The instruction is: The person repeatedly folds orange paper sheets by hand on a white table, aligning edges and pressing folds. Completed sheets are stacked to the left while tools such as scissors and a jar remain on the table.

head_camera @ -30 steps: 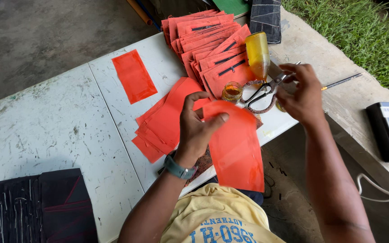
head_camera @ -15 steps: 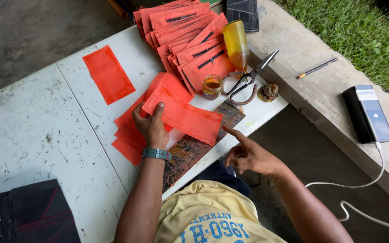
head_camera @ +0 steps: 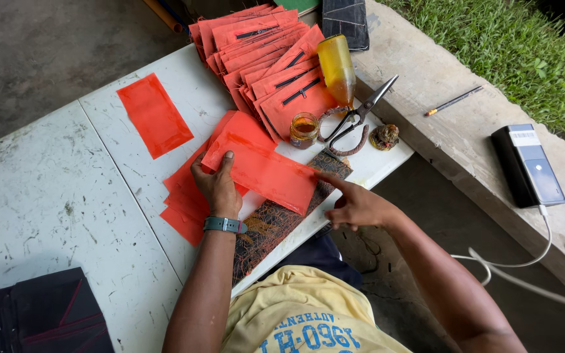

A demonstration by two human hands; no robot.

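Your right hand [head_camera: 359, 208] has left the scissors [head_camera: 359, 117] (fingers spread, apparently touching the orange sheet [head_camera: 263, 171]); left hand [head_camera: 217, 185] presses flat.

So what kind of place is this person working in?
Probably an outdoor craft workspace: a worn white table stands on concrete beside grass, with stacked orange pieces and scissors on it.

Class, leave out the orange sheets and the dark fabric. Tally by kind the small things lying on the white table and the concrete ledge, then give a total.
Scissors: 1
Bottle of amber liquid: 1
Small open jar: 1
Crusty lump: 1
Pencil: 1
Power bank: 1
Total: 6
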